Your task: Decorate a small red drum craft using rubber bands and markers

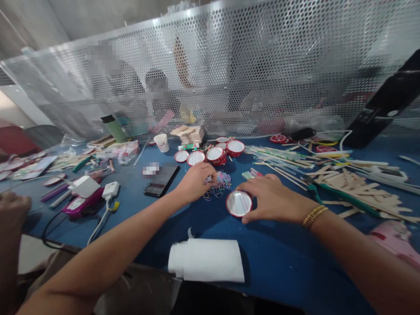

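My left hand (pixel 198 183) reaches into a small heap of thin multicoloured rubber bands (pixel 220 183), its fingers bent and pinched together over it. How many bands lie between the fingertips is hidden. To its right, my right hand (pixel 274 199) grips a round, shallow, red-rimmed lid (pixel 239 204) with a pale inside, thumb on the near edge and fingers on the far edge. Several similar red-rimmed lids (pixel 215 154) sit in a group just beyond the bands. Green and pink sticks (pixel 251 174) lie behind my right hand.
A white roll (pixel 210 260) rests near the table's front edge. Leftward are a phone (pixel 161 180), a white adapter (pixel 85 187) and another person's hand (pixel 13 208). A paper cup (pixel 161 143) stands behind. Wooden sticks (pixel 364 192) spread rightward; a perforated metal panel (pixel 210 74) closes the back.
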Available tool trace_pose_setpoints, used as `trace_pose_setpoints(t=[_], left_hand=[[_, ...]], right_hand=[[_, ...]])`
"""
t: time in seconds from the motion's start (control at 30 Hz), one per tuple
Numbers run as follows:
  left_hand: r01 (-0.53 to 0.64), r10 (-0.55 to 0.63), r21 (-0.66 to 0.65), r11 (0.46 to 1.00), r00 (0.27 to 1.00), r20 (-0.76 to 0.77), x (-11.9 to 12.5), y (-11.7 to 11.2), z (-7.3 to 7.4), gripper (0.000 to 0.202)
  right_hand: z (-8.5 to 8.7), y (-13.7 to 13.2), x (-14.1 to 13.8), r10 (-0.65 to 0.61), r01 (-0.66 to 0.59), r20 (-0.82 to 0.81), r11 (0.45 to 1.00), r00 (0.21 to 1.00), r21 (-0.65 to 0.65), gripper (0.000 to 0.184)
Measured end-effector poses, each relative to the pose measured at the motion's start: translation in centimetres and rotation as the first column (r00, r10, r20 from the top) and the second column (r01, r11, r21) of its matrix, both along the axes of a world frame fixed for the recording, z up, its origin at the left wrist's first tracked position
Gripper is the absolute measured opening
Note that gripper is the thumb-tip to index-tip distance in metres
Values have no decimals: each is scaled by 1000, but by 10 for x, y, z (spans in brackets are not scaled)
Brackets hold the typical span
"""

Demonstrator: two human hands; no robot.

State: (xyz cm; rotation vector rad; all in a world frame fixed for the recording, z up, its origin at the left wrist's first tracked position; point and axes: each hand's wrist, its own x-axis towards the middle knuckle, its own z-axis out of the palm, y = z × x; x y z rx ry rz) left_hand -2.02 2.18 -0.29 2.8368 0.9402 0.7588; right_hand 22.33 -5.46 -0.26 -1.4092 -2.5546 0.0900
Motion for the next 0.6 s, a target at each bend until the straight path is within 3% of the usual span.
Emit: trace_pose_setpoints(t=[0.2,0.37,0.47,0.6], left_hand=[[-145,148,-38,989,986,78,0,-8,-6,36],[-237,236,39,971,971,39,-2,-16,-1,46],[-279,278,126,952,960,21,-2,-19,-1,46],[-296,288,174,939,955,66,-2,-20,-7,90]], right_hand=[[-4,-2,1,-34,33,29,999,999,43,82],[6,6,5,-71,71,-4,987,997,142,54],[10,7,0,-37,63,-110,968,993,242,40],[6,-4,-22,90,-14,-227,949,970,316,38]])
